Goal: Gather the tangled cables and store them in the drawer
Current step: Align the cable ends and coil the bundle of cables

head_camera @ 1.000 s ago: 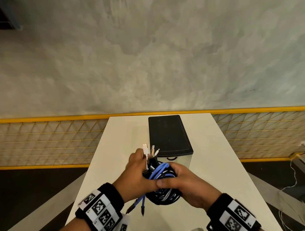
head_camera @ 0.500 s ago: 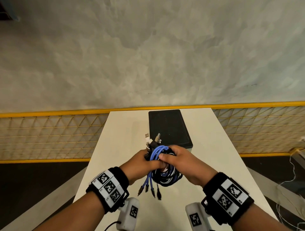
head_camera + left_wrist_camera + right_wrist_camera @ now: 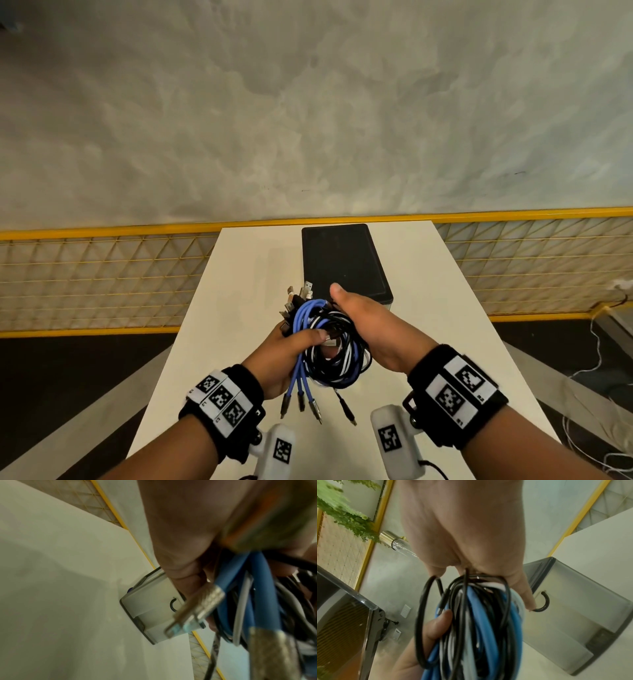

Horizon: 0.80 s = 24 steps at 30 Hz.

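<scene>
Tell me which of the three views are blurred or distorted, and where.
Head view: mostly sharp, wide-angle bend in the yellow rail, cables crisp. Left wrist view: left hand and plug smeared and out of focus; drawer box clearer. Right wrist view: right hand soft, cables fairly sharp, edges stretched.

Even soft light; wrist views blurred, edges warped.

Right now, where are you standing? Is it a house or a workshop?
Probably a workshop or test room, not a home. There is a bare grey wall, a yellow wire fence behind a plain white table, and loose wires on the floor. Both hands hold a bundle of cables.
</scene>
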{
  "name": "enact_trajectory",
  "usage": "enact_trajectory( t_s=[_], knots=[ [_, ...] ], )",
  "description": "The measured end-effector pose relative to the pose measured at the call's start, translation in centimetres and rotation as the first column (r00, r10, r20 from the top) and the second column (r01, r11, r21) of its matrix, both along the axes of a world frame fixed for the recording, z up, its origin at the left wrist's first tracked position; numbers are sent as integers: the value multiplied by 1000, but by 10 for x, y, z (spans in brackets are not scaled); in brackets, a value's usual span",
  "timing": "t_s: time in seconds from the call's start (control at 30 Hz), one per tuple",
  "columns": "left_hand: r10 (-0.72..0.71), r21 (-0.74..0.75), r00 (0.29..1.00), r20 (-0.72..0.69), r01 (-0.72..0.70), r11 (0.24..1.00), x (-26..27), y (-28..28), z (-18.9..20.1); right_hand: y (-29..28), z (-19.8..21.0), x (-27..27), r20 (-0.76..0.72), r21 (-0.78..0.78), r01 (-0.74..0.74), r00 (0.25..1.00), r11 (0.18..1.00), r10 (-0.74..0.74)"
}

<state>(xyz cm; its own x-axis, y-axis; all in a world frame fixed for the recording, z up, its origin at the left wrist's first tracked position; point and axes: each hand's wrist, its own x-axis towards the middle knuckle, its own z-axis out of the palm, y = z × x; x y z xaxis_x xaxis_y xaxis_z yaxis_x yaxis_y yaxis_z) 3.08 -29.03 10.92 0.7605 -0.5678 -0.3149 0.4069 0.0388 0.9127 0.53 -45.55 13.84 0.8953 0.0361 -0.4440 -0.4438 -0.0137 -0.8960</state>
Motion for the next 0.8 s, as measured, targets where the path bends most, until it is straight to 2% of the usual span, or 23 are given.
enact_trajectory(
  t_s=[0.2, 0.43, 0.57, 0.67, 0.73, 0.8],
  knots=[
    [74, -43, 996, -53, -77, 996, 5, 2, -1, -11, 10, -4, 84, -79, 74, 994, 994, -68],
    [164, -85, 979, -125, -175, 981, 4, 6, -6, -4, -11, -21, 164, -93, 9, 986, 996, 6],
    [162, -162, 966, -202, -196, 967, -7, 4, -16, 6, -17, -19, 128, 24, 124, 984, 992, -126],
    [191, -197, 947, -258, -245, 949, -5, 12, -23, -4, -22, -17, 73, 151, 289, 951, 945, -302],
    [236, -200, 928, -287, -299, 933, 2, 18, -27, -13, -30, -19, 79, 69, 397, 912, 915, -402],
    [283, -225, 904, -322, -363, 904, 12, 22, -27, -22, -52, -21, 189, -207, 401, 911, 892, -365]
  ],
)
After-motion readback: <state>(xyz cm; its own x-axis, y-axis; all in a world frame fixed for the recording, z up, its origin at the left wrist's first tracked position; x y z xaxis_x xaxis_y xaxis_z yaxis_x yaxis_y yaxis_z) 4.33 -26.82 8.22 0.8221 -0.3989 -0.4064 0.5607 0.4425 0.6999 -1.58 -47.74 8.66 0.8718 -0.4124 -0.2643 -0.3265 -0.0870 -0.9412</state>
